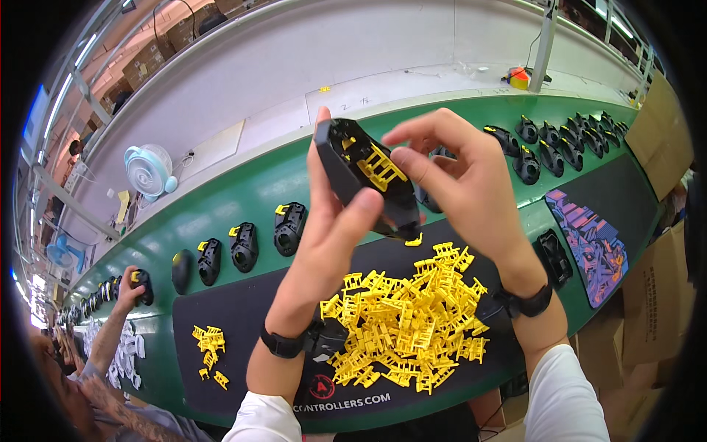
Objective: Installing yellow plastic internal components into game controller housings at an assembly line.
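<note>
My left hand point(329, 232) grips a black mouse shell point(401, 202), raised over the table and tilted with its hollow inside facing me. A yellow ladder-shaped plastic bracket point(381, 169) sits inside the shell, with smaller yellow bits beside it. My right hand point(468, 173) is at the shell's right edge, its thumb tip close to the bracket. The thumb and index finger are apart, and nothing shows between them. Below both hands lies a large heap of yellow plastic brackets point(405, 317) on a black mat point(243, 309).
Black mouse shells point(244, 247) line the green table point(166, 250), with more at the far right point(552, 158). A smaller yellow pile point(209, 339) lies left. A co-worker's hand point(131, 287) holds a shell at far left. A fan point(149, 173) stands behind; cardboard boxes point(648, 295) stand right.
</note>
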Tool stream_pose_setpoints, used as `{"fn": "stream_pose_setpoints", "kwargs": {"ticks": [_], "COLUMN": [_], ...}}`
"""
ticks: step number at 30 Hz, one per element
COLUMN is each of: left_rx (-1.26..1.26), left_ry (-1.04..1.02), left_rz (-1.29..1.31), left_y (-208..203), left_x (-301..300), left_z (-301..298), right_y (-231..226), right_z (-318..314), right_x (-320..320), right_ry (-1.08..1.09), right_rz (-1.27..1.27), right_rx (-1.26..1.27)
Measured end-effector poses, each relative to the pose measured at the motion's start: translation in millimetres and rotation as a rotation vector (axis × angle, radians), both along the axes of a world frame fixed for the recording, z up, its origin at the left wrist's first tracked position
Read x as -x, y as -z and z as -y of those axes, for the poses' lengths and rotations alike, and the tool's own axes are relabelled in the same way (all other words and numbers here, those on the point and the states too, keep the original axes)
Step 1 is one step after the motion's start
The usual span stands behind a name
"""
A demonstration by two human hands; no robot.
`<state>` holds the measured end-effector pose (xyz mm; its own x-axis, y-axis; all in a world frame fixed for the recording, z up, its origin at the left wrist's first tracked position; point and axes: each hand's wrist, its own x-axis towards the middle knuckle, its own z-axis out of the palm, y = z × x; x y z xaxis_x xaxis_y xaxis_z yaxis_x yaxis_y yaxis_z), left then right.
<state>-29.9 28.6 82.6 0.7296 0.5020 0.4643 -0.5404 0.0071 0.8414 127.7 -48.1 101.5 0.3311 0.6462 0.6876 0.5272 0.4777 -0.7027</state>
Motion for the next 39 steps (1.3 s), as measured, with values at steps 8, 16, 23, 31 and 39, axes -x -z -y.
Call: {"fn": "stream_pose_setpoints", "kwargs": {"ticks": [8, 16, 23, 31, 39], "left_rx": [0.104, 0.26, 0.597, 0.627, 0.669], "left_ry": [-0.013, 0.111, 0.237, 0.663, 0.746], "left_rz": [-0.079, -0.057, -0.092, -0.105, -0.129], "left_y": [-7, -5, 0, 19, 44], "left_x": [4, 8, 6, 8, -5], "left_z": [0, -15, -35, -62, -75], "right_y": [-1, 12, 3, 16, 28], "right_z": [3, -11, -2, -12, -20], "right_x": [-10, 0, -7, 0, -14], "right_ry": [-0.369, -0.214, -0.127, -0.149, -0.225], "right_rz": [-0.093, 0.014, 0.666, 0.648, 0.534], "right_rx": [0.282, 0.062, -0.104, -0.021, 0.199]}}
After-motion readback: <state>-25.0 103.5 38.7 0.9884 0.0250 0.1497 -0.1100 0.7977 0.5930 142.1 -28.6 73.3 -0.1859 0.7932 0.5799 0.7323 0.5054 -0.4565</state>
